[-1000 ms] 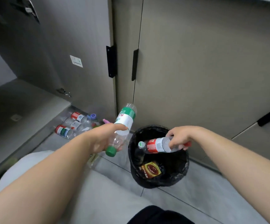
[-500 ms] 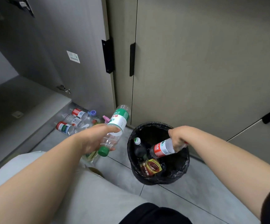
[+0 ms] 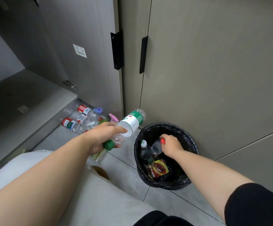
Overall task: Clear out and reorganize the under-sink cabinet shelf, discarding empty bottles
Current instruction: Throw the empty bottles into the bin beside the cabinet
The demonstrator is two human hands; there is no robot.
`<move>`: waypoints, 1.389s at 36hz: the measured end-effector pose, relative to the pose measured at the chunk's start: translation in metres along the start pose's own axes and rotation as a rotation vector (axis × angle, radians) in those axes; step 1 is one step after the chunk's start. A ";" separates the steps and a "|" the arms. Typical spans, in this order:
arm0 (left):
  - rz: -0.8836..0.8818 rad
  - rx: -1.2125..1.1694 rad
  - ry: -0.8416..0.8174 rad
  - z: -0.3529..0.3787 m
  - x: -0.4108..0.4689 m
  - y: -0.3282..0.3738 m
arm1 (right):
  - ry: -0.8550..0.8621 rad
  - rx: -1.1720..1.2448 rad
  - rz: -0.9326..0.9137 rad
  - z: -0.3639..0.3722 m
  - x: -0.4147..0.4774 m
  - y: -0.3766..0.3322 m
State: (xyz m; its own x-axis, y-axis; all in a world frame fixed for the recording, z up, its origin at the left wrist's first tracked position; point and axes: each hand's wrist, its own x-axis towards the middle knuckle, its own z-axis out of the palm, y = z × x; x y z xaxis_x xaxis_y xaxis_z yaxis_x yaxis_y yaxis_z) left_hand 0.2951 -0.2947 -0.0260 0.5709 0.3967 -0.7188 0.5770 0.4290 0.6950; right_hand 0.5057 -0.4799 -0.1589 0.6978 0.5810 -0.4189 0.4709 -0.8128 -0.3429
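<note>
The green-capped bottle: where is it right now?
In the head view, the green-capped bottle is held in the left hand, cap toward the person, above the floor just left of the black bin and in front of the loose bottles.

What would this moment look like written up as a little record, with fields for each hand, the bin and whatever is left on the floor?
left hand: holds a clear bottle with a green cap and green-and-white label, cap end toward the person, beside the bin
right hand: inside the bin's mouth, fingers closed on a red-capped bottle
bin: black-lined, on the floor by the cabinet doors; holds a dark bottle with a white cap and a red and yellow wrapper
floor pile: several clear bottles lying by the open cabinet
</note>
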 end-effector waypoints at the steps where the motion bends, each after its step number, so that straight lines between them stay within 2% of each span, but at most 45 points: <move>1: 0.004 0.002 -0.005 0.000 0.001 0.000 | -0.003 0.014 -0.013 0.001 0.002 -0.001; 6: 0.078 0.009 0.016 0.001 0.002 0.002 | -0.032 0.036 -0.001 0.002 0.007 -0.004; 8: 0.126 0.011 0.049 0.002 0.002 0.004 | 0.061 0.047 0.035 -0.003 0.004 -0.008; 10: 0.171 0.023 0.070 0.002 0.002 0.005 | 0.217 0.083 -0.009 -0.012 -0.001 -0.016; 14: 0.264 0.033 0.100 0.005 0.001 0.008 | 0.484 0.167 -0.324 -0.039 -0.019 -0.043; 16: 0.302 0.032 0.119 0.007 -0.001 0.010 | 0.486 0.158 -0.516 -0.055 -0.029 -0.063; 19: 0.362 0.061 0.167 0.012 -0.006 0.012 | 0.422 -0.018 -0.758 -0.072 -0.041 -0.089; 23: 0.450 0.115 0.178 0.017 -0.016 0.014 | 0.458 -0.260 -0.900 -0.079 -0.049 -0.116; 27: 0.503 0.020 0.100 0.014 -0.017 0.013 | 0.357 -0.132 -0.818 -0.089 -0.056 -0.125; 30: 0.528 0.006 0.133 0.013 -0.014 0.010 | 0.254 0.045 -0.659 -0.100 -0.055 -0.112; 34: 0.518 0.403 0.295 0.010 -0.006 0.000 | 0.140 0.159 -0.396 -0.110 -0.045 -0.071; 36: 0.498 0.513 0.312 0.007 -0.003 -0.005 | 0.107 0.155 -0.297 -0.109 -0.038 -0.046; 42: 0.478 0.560 0.288 0.007 0.002 -0.007 | 0.150 -0.039 -0.147 -0.080 -0.030 0.014; 50: 0.449 0.616 0.261 0.008 0.009 -0.009 | 0.169 -0.128 -0.029 -0.038 -0.034 0.032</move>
State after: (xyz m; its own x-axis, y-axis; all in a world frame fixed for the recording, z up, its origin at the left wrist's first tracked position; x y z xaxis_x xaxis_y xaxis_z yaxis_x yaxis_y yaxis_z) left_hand 0.2993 -0.3012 -0.0392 0.7141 0.6341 -0.2967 0.5869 -0.3112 0.7475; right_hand 0.5178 -0.5274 -0.1238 0.7586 0.5975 -0.2598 0.5490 -0.8009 -0.2390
